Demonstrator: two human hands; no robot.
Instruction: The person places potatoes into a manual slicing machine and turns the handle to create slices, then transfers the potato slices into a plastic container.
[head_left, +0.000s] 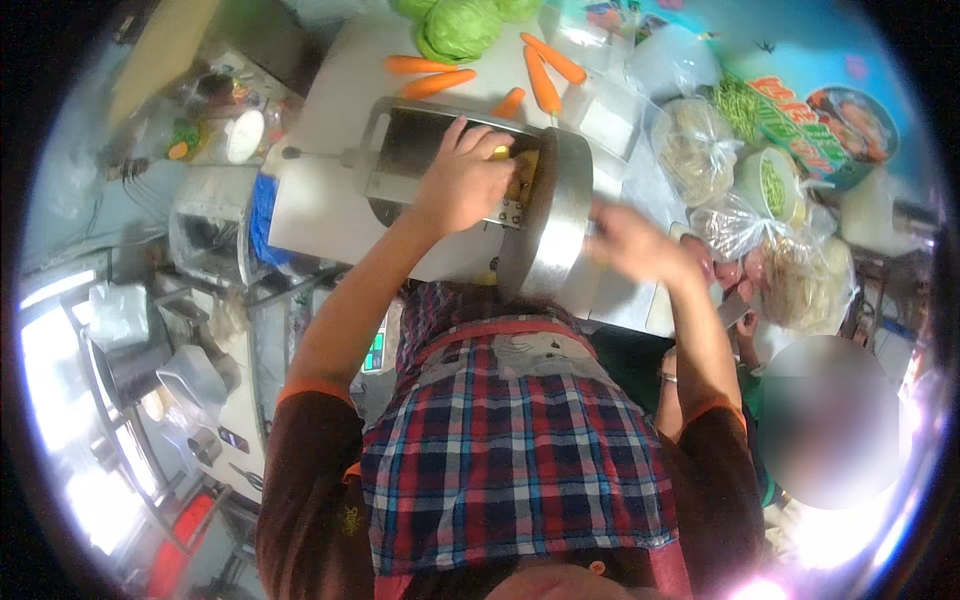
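Note:
A metal slicing machine (559, 210) with a round drum housing and a feed trough stands on the white worktop in front of me. My left hand (469, 172) reaches into the trough, fingers curled over a yellow piece of food (500, 152). That piece is mostly covered by the hand, beside the drum's inner face. Blurred by motion, my right hand (630, 240) is at the outer right side of the drum, its fingers bent. Whatever it may grip there is hidden. A lever with a dark knob (291, 153) sticks out from the trough's left end.
Several carrots (541, 79) and green cabbages (459, 30) lie behind the machine. To the right are a clear plastic container (606, 120), tied plastic bags (697, 150), a bowl of chopped green vegetables (766, 184) and pinkish meat (727, 270). Another person's hand (746, 324) is beside a blade.

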